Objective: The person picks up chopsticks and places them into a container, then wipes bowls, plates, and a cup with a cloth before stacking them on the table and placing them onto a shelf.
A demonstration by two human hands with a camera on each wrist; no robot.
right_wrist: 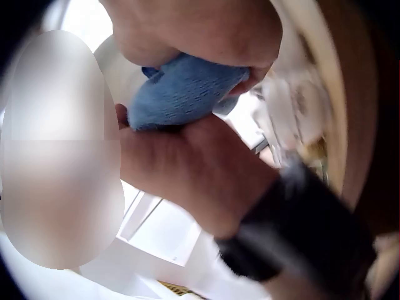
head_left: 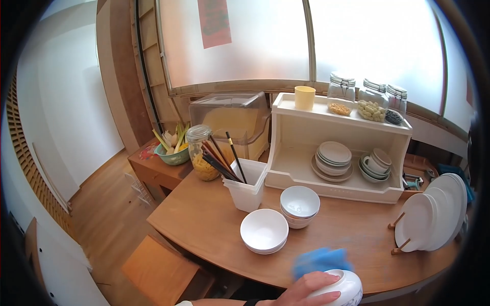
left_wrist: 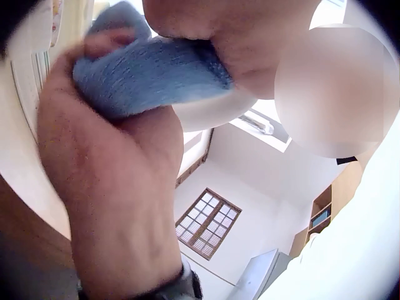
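Note:
In the head view my left hand [head_left: 303, 290] grips a white bowl [head_left: 344, 288] with dark markings low on its side. The bowl is tilted, its outside toward me. A blue cloth [head_left: 319, 261], blurred, lies against its far side, over the table's front edge. In the right wrist view my right hand [right_wrist: 194, 162] holds the cloth [right_wrist: 187, 94] bunched up, and part of the pale bowl [right_wrist: 122, 69] shows behind. The left wrist view has the cloth [left_wrist: 150, 75] pressed between both hands; its folds hide much of the bowl. The head view does not show my right hand.
Two small bowl stacks, one in front [head_left: 264, 230] and one behind [head_left: 300, 202], stand mid-table. Behind them is a white chopstick holder [head_left: 247, 191]. A cream shelf [head_left: 332, 188] holds dishes and jars. White plates [head_left: 416, 222] stand in a rack at right; a wooden stool [head_left: 161, 265] is lower left.

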